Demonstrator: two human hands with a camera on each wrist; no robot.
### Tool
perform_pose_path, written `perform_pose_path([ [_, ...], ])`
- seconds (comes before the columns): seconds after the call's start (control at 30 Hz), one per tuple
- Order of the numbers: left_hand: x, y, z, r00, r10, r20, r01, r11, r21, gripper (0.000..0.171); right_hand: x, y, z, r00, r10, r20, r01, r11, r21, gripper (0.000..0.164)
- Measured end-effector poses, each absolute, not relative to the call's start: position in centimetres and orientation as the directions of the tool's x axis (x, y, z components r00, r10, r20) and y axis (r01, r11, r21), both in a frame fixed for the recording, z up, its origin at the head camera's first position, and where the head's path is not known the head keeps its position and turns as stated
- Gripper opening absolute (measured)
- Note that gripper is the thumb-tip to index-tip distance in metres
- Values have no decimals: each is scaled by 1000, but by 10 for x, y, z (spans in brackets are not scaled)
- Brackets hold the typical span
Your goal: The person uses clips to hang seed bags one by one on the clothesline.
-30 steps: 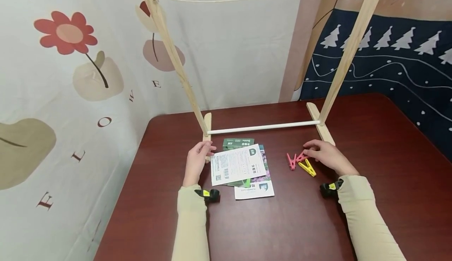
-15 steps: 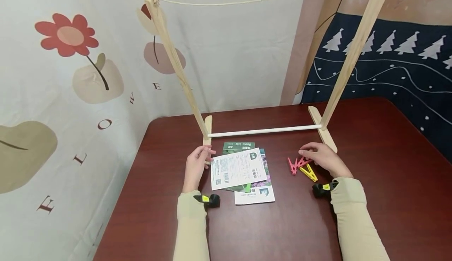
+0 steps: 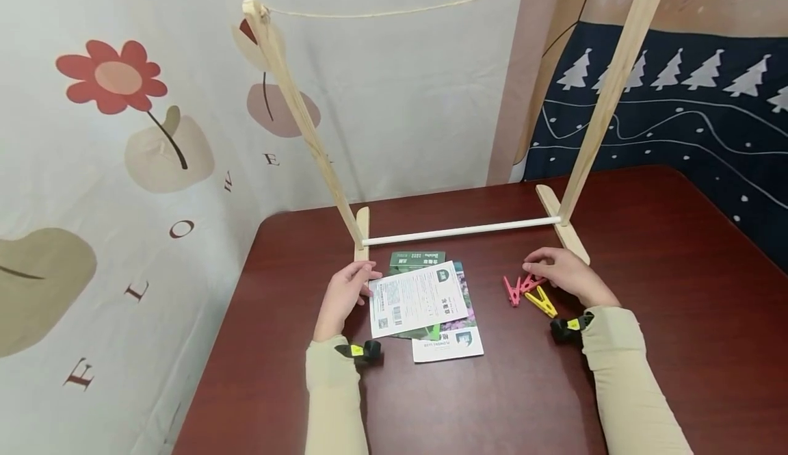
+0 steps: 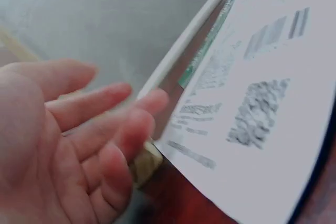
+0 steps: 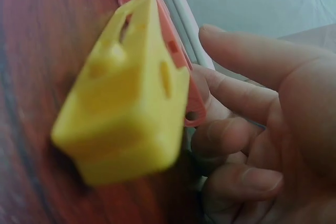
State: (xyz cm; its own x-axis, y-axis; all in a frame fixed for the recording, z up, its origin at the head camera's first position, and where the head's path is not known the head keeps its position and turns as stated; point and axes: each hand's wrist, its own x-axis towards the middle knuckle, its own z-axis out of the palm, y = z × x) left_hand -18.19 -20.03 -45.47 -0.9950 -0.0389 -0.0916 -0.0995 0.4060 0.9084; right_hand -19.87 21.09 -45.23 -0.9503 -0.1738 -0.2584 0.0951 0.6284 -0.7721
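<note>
My left hand [image 3: 345,294] hovers with relaxed fingers at the left edge of a white printed seed packet [image 3: 418,301]. In the left wrist view its loosely bent fingers [image 4: 105,95] have nothing between them, close to the packet's corner. Under that packet lie a green packet [image 3: 418,258] and a purple-flowered packet [image 3: 447,347], both partly covered. My right hand [image 3: 569,274] rests loosely beside two pink clothespins [image 3: 511,291] and a yellow clothespin [image 3: 542,302]. The right wrist view shows loosely curled fingers [image 5: 239,90] just right of the yellow and pink clothespins, holding none.
Behind the packets stands a wooden frame, with a left post [image 3: 301,120], a right post [image 3: 615,92] and a white crossbar [image 3: 462,231]. A thin rope [image 3: 394,13] spans its top. Everything sits on a dark red table [image 3: 492,400] before a printed curtain [image 3: 418,113].
My right hand has shifted slightly left over the clothespins. The left hand stays beside the packets. The head view has tilted a little, so the scene sits lower.
</note>
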Motion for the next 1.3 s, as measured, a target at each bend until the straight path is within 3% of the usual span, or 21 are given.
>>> perform_pose_path([
  [0.37, -175, -183, -435, -989, 32, -141, -90, 628, 773, 30, -199, 210, -450, -931, -268, -246, 25, 629, -777, 45],
  [0.63, -174, -173, -429, -980, 126, -153, -2, 763, 647, 40, -198, 208, -448, -934, -260, -245, 27, 631, -775, 44],
  [1.3, -172, -160, -436, -969, 103, -226, -44, 823, 566, 59, -197, 206, -449, -933, -286, -218, -21, 649, -761, 42],
])
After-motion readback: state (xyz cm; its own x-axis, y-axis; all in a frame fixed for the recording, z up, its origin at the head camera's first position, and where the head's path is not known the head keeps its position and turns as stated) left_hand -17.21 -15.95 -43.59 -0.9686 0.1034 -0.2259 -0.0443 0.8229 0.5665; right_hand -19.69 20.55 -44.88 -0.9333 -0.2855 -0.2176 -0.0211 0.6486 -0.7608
